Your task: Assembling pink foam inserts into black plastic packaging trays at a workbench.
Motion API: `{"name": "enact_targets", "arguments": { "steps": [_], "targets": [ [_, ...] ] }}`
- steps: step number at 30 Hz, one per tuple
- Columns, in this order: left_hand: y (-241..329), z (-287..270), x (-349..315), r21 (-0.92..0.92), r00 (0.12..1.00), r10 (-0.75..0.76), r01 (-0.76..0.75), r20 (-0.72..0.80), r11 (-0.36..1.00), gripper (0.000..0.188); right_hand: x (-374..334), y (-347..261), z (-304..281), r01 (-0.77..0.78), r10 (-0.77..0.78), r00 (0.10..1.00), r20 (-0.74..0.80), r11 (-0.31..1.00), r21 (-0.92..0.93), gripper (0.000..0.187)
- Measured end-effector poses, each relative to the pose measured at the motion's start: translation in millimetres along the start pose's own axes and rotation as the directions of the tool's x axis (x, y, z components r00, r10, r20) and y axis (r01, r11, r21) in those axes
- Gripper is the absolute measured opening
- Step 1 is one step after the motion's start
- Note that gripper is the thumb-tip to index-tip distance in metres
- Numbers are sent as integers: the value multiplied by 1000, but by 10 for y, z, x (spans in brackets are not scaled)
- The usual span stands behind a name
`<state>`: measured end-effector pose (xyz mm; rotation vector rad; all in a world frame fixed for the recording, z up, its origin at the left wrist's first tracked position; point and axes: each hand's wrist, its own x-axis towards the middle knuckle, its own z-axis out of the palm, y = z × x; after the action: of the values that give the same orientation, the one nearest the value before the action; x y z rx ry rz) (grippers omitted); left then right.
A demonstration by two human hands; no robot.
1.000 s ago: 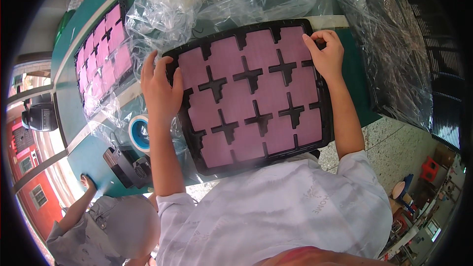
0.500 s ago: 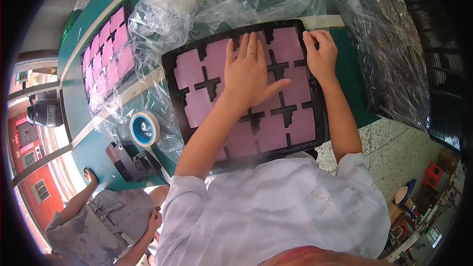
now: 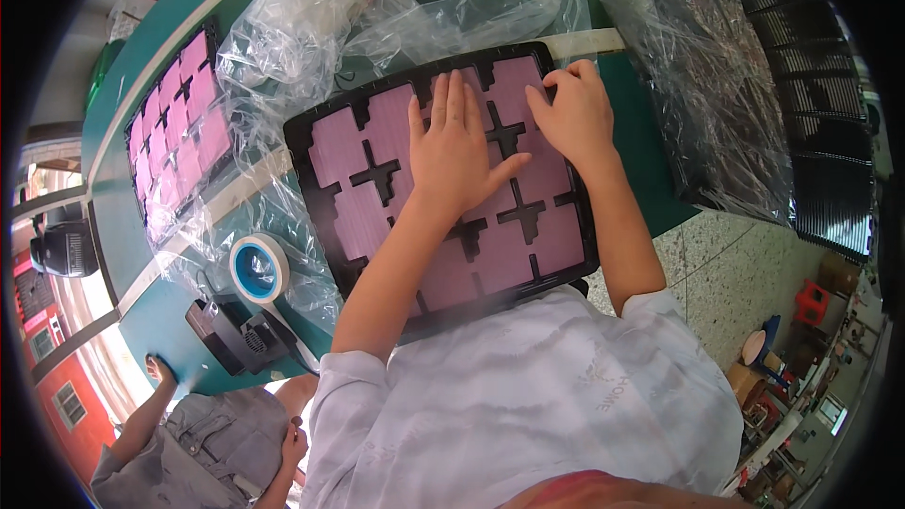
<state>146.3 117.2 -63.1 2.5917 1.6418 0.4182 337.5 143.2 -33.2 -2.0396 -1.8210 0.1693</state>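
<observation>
A black tray (image 3: 586,217) lies in front of me, its compartments filled with flat pink pieces (image 3: 556,238) and divided by black cross-shaped ribs. My left hand (image 3: 451,158) rests palm down on the pink pieces near the tray's middle, fingers stretched out and thumb spread to the right. Over the tray's upper right corner is my right hand (image 3: 580,118), its fingers bent. A gap shows between thumb and index finger above a pink piece, and I see nothing held there. My left forearm covers part of the tray's lower left.
Crumpled clear plastic (image 3: 273,52) lies beyond and left of the tray. A second pink-filled tray (image 3: 179,127), a tape roll (image 3: 282,267) and a black tape dispenser (image 3: 240,339) are on the left. Plastic-wrapped black trays (image 3: 702,66) stand right. A co-worker's hand (image 3: 160,369) touches the green table (image 3: 193,379).
My right hand has shifted from the tray's right rim inward over the upper right pink piece, thumb and index finger parting. My left hand stays flat on the pieces. The whole view has shifted slightly.
</observation>
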Motion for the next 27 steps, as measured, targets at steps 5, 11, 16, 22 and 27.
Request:
{"name": "enact_targets", "arguments": {
  "steps": [5,11,16,22,27],
  "targets": [
    [3,-4,5,-24,1000,-14,14,-5,1000,113,75,28,122,-76,76,997,-3,994,76,23],
    [7,-29,16,-32,1000,-24,24,-6,999,113,131,187,263,2,15,998,-66,967,254,17],
    [4,-33,16,-64,999,-32,32,3,997,111,160,142,218,-135,146,989,7,898,419,16],
    [29,-230,-78,-78,995,-71,66,-71,995,104,154,156,204,-105,123,992,0,844,526,20],
    [-261,-554,-372,-34,973,-196,193,-119,981,101,174,256,209,-14,69,996,-63,779,627,18]
  ]
}}
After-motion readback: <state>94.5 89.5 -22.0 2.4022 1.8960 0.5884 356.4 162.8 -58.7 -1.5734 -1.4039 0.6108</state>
